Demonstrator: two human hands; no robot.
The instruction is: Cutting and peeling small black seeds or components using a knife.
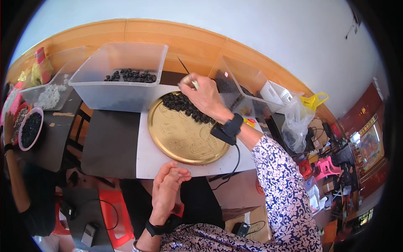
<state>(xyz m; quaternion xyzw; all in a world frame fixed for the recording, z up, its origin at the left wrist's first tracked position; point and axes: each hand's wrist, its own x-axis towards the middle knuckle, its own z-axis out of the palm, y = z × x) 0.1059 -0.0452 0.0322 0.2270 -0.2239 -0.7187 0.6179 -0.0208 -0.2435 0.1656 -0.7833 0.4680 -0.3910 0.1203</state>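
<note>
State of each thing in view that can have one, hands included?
Slender dark rod: gripped, slanted
Wearer's right hand: closed on that rod
Wearer's left hand: fingers bent, nothing visibly held
Small round black pieces: loose, clustered
Round gold embossed tray: lying flat, partly covered by those pieces
Left clear rectangular plastic bin: open, partly filled
Right clear rectangular plastic bin: open, fill level unclear
Pink oval bowl: filled with dark bits
Clear plastic bag: crumpled

Bare hands [205, 94]; long sleeve [285, 185] printed in dark navy and pale pinkish white, curling leaves and blossoms; black strap [234, 124] on the right wrist bearing a dark box [222, 134], thin black cable [239, 157] trailing; black band [157, 228] around the left; black trousers [201, 195]
</note>
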